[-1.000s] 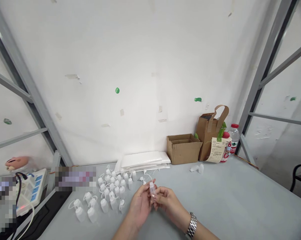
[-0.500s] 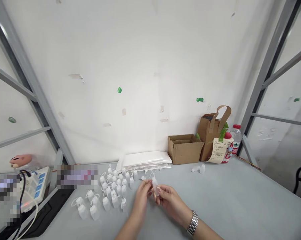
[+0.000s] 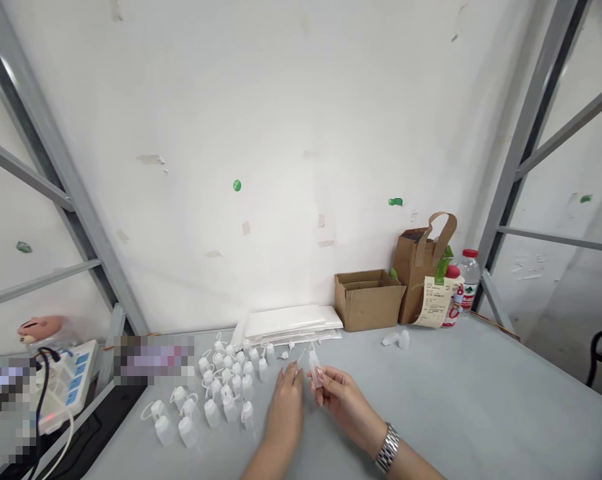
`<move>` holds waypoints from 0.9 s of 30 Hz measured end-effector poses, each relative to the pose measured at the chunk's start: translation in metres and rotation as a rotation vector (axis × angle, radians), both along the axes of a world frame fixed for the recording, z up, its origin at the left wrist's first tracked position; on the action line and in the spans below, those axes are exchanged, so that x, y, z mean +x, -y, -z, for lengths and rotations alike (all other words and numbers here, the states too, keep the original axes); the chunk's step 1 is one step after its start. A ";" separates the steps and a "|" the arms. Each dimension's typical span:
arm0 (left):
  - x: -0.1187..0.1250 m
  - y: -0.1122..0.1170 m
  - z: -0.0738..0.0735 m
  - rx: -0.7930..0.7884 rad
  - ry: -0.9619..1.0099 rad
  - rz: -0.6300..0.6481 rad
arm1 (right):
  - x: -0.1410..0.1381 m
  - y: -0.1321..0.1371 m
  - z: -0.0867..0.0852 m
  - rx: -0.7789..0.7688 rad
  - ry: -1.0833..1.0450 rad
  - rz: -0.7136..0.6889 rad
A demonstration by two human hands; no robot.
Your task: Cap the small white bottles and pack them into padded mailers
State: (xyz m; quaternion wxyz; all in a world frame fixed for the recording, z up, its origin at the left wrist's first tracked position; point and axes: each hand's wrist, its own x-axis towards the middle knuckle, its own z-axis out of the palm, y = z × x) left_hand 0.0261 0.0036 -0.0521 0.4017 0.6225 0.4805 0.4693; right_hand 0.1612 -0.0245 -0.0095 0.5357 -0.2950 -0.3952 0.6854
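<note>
Little bottle (image 3: 315, 368): we are pinching it in our right hand (image 3: 343, 400), left hand (image 3: 287, 408) open; a loose pinch could drop it.

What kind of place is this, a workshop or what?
Likely a small packing or assembly bench: rows of small white bottles on a grey table, one bottle in the right hand, metal racking, a cardboard box.

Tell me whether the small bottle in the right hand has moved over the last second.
Yes, a little: the small bottle, held in the right hand, now sits farther out, nearer the stack of white sheets.
</note>
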 end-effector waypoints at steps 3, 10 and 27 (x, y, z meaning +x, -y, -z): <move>-0.001 0.004 -0.010 0.051 -0.102 -0.036 | 0.000 0.000 0.001 0.000 -0.001 -0.003; -0.004 0.009 -0.022 0.088 -0.413 -0.130 | -0.001 0.002 -0.001 0.013 0.046 -0.009; 0.000 0.010 -0.049 -0.565 0.960 0.004 | -0.013 0.000 0.015 0.093 0.350 0.072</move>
